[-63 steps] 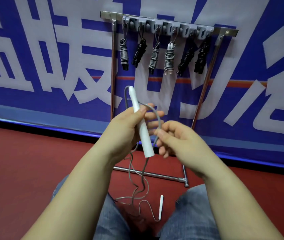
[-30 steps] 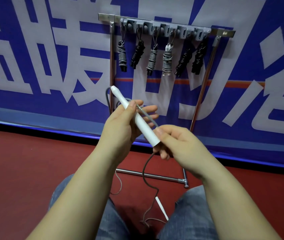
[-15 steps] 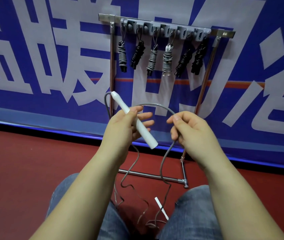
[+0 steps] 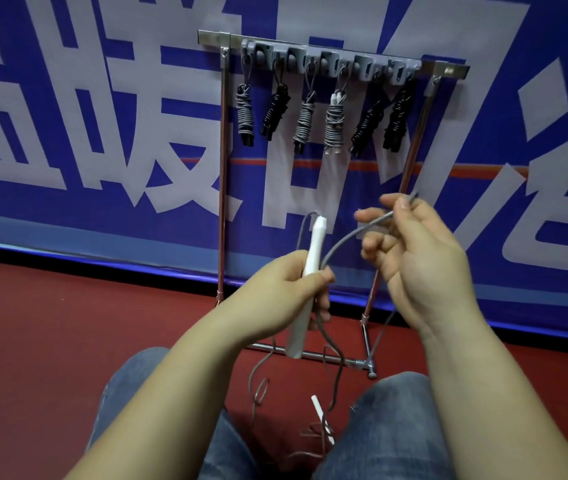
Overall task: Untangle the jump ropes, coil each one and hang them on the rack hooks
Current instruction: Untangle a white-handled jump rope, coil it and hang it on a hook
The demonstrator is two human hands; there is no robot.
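Grey jump rope with white handles, held in both hands in front of the rack.

The left hand [image 4: 287, 292] grips one white handle [image 4: 307, 289] nearly upright, fingers curled round its middle, and the grey cord [image 4: 345, 239] leaves the handle's top, loops down behind it, then arcs up and right to the right hand [image 4: 417, 258], which pinches it between thumb and fingertips, the other fingers loosely spread. More cord hangs below the hands in loose kinks to the red floor [image 4: 68, 323] between the person's knees in jeans [image 4: 390, 427], where the second white handle [image 4: 322, 422] lies. Behind stands a metal rack [image 4: 222, 188] whose grey hook bar [image 4: 331, 58] carries six coiled ropes [image 4: 334, 124], grey and black, hanging side by side against a blue and white banner [image 4: 68, 116].
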